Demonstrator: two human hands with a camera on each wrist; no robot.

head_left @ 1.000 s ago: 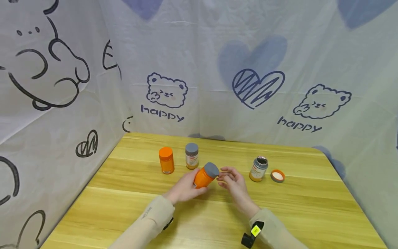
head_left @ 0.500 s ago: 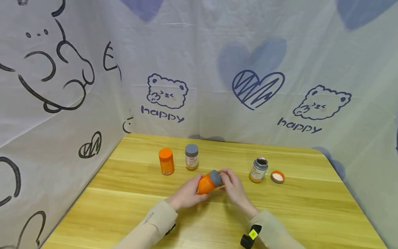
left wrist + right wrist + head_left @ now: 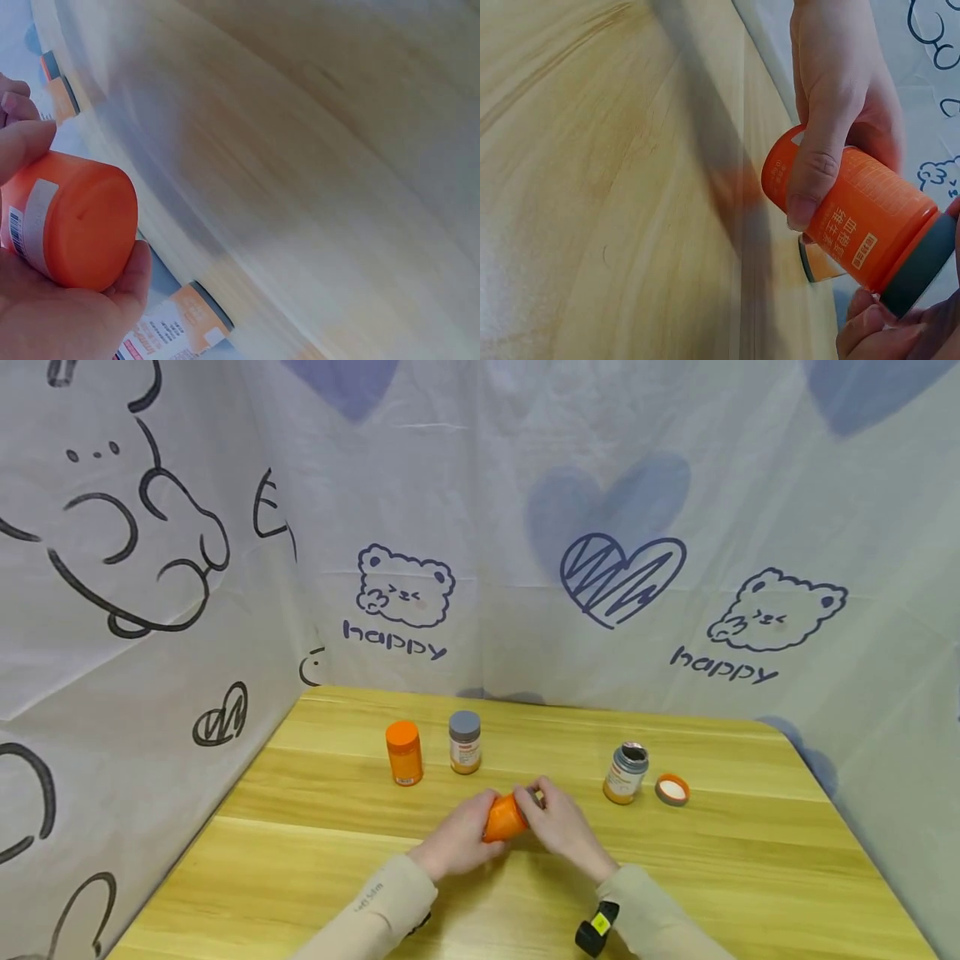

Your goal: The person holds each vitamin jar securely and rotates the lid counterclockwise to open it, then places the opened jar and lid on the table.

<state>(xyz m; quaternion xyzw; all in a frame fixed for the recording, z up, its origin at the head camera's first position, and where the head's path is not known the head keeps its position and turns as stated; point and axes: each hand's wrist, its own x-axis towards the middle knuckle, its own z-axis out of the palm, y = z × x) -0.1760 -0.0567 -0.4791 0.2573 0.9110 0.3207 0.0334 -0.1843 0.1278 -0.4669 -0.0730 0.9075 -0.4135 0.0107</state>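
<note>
My left hand (image 3: 461,837) grips the body of an orange pill bottle (image 3: 503,820), tilted sideways above the table with its base toward that palm. The thumb lies across the printed side in the right wrist view. Fingers of my right hand (image 3: 561,825) pinch the bottle's dark grey cap (image 3: 919,264), which they mostly cover in the head view. The cap sits on the bottle's neck. From the left wrist, the plain orange base and a barcode label show.
Behind my hands stand an orange bottle (image 3: 405,755) with an orange cap and a white-labelled bottle (image 3: 465,745) with a grey cap. At the right, an uncapped bottle (image 3: 624,777) stands beside an upturned lid (image 3: 672,789). Printed cloth (image 3: 510,635) hangs behind the wooden table (image 3: 720,860).
The held bottle has come lower and nearer and tipped further onto its side. My right hand has moved from beside the cap to gripping it. The other bottles stay put.
</note>
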